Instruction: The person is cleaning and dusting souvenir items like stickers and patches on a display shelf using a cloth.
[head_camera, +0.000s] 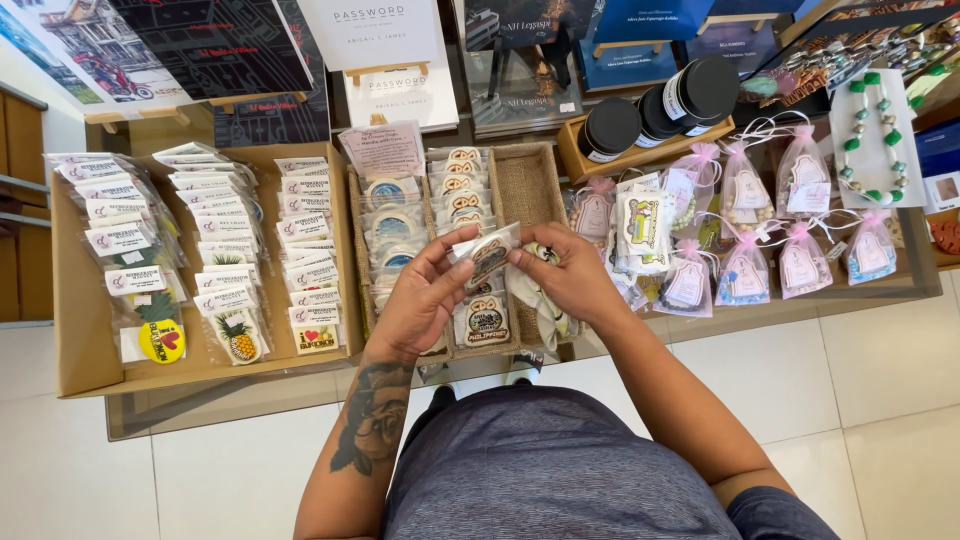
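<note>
My left hand (425, 292) and my right hand (565, 272) both pinch one small clear-wrapped packet (489, 255) with a brown oval design, held between them above a burlap-lined tray (535, 185). My right hand also keeps several more wrapped packets (535, 300) tucked under its palm. Below the hands, another packet of the same kind (485, 320) lies at the tray's front. Rows of similar packets (458, 190) fill the tray's middle column.
A cardboard tray (75, 330) of packaged stickers lies at the left. Pink organza gift bags (745, 265) crowd the right, with black-lidded jars (655, 110) in a wooden holder behind. Books on stands line the back. The glass table edge (250, 400) meets white floor tiles.
</note>
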